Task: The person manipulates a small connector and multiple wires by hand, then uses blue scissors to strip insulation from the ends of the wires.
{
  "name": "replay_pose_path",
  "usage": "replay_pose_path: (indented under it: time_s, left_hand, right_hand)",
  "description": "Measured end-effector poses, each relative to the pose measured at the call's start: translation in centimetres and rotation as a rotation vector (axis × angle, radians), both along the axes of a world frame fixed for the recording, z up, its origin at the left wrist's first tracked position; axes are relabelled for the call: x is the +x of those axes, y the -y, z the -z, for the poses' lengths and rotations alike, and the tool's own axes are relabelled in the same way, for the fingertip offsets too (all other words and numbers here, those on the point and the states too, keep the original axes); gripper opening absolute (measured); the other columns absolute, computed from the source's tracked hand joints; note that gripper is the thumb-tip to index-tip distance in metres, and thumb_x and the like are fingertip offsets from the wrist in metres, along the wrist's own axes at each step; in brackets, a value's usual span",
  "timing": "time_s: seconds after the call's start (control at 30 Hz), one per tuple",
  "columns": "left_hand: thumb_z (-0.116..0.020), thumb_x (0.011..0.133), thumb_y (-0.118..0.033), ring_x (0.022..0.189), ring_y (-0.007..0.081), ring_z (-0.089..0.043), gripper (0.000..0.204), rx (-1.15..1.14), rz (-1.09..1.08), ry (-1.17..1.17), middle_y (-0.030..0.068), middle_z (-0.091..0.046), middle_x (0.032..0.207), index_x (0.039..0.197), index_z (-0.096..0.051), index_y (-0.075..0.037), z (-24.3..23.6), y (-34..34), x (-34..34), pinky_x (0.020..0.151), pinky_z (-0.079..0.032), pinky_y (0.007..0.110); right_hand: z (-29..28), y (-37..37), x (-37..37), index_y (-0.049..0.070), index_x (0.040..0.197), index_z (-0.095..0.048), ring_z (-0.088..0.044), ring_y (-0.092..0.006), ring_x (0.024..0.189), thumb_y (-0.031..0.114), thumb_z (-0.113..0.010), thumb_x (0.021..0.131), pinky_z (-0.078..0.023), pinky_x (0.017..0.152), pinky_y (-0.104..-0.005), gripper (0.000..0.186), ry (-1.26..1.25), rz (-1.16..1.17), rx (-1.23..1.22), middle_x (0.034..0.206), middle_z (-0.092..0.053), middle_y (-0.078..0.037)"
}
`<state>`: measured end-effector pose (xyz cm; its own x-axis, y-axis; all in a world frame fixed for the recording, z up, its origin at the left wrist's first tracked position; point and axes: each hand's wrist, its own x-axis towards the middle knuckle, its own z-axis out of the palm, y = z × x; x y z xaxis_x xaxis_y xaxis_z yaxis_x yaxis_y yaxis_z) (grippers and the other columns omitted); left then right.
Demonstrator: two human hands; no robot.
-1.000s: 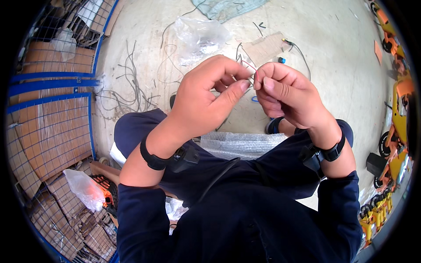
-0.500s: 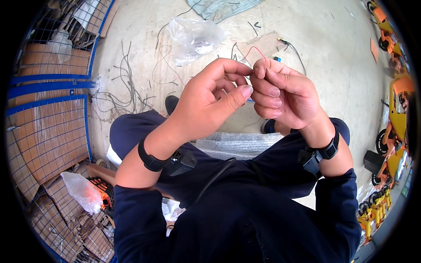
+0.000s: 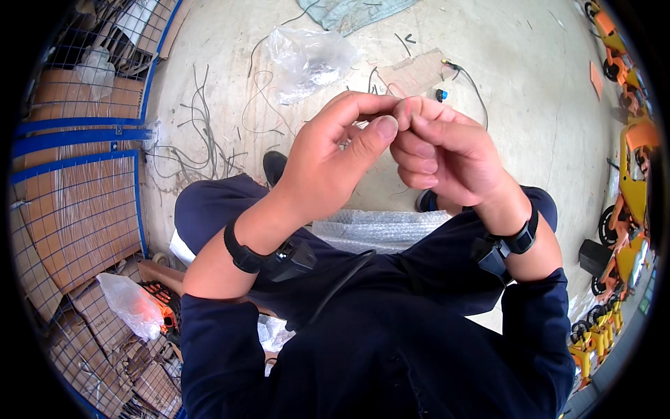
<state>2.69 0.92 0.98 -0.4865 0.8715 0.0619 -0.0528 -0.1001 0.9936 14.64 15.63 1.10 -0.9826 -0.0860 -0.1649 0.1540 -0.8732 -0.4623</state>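
Observation:
In front of me both hands are raised, fingertips touching each other. My right hand (image 3: 450, 143) is closed, its thumb and index finger pinching a thin red wire (image 3: 396, 90). Only a short, faint loop of the wire shows beyond the fingers. My left hand (image 3: 331, 150) has its thumb and index finger bent together against the right fingertips. Whatever lies between those left fingers is hidden.
A clear plastic bag (image 3: 307, 59), a piece of cardboard (image 3: 415, 73) and dark cable scraps (image 3: 206, 133) lie on the floor. Bubble wrap (image 3: 380, 229) sits between my legs. Blue mesh cages (image 3: 77, 153) stand left; yellow-orange wheeled machines (image 3: 631, 174) line the right.
My left thumb has moved up toward the index finger, and the two hands have drawn closer together. The red wire's loop, plain before, is now mostly hidden or faint.

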Motion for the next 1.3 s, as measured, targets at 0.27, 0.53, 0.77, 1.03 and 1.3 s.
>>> replay_pose_path:
  time_s: [0.27,0.53,0.77,1.03,1.3]
  left_hand:
    - [-0.056,0.094,-0.015,0.098,0.0126,-0.057,0.025,-0.018,0.07,0.197,0.0062,-0.062,0.108,0.114,-0.058,0.0,0.1,-0.1,-0.2,0.089,-0.044,0.028]
    - [-0.052,0.095,-0.018,0.095,0.011,-0.055,0.023,-0.086,0.046,0.323,0.0067,-0.062,0.105,0.107,-0.059,0.0,0.2,-0.1,-0.5,0.086,-0.043,0.028]
    - [-0.052,0.095,-0.019,0.088,0.0115,-0.058,0.026,-0.27,0.171,0.288,0.0092,-0.065,0.098,0.106,-0.061,0.003,0.0,0.0,-1.8,0.08,-0.046,0.027]
    - [-0.062,0.091,-0.019,0.09,0.0125,-0.061,0.027,-0.1,0.183,0.442,0.0101,-0.067,0.103,0.107,-0.064,0.002,-0.3,0.0,-1.4,0.079,-0.048,0.026]
    - [-0.051,0.096,-0.015,0.097,0.02,-0.061,0.023,-0.091,0.253,0.356,0.0174,-0.062,0.112,0.105,-0.061,0.004,-0.8,0.4,-2.0,0.083,-0.05,0.033]
  right_hand:
    - [0.4,0.9,0.2,0.005,0.102,-0.055,-0.042,-0.0114,0.064,0.017,-0.045,0.099,-0.034,0.056,-0.024,0.016,0.092,0.011,0.035,0.076,-0.047,-0.001]
    - [1.1,1.7,0.2,0.003,0.11,-0.056,-0.041,-0.0121,0.064,0.018,-0.045,0.099,-0.037,0.06,-0.0266,0.021,0.026,-0.071,0.063,0.075,-0.047,-0.002]
    - [1.4,1.7,0.2,-0.002,0.111,-0.059,-0.057,-0.0157,0.069,0.017,-0.05,0.097,-0.044,0.068,-0.0291,0.026,0.016,-0.055,0.196,0.074,-0.059,-0.006]
    - [1.6,2.0,0.0,0.001,0.106,-0.06,-0.06,-0.0168,0.072,0.016,-0.051,0.096,-0.045,0.068,-0.0279,0.02,0.01,-0.068,0.144,0.076,-0.062,-0.008]
    - [2.2,1.8,0.1,0.002,0.113,-0.06,-0.063,-0.0187,0.088,0.022,-0.049,0.098,-0.047,0.079,-0.0291,0.028,-0.069,-0.117,0.158,0.093,-0.066,-0.011]
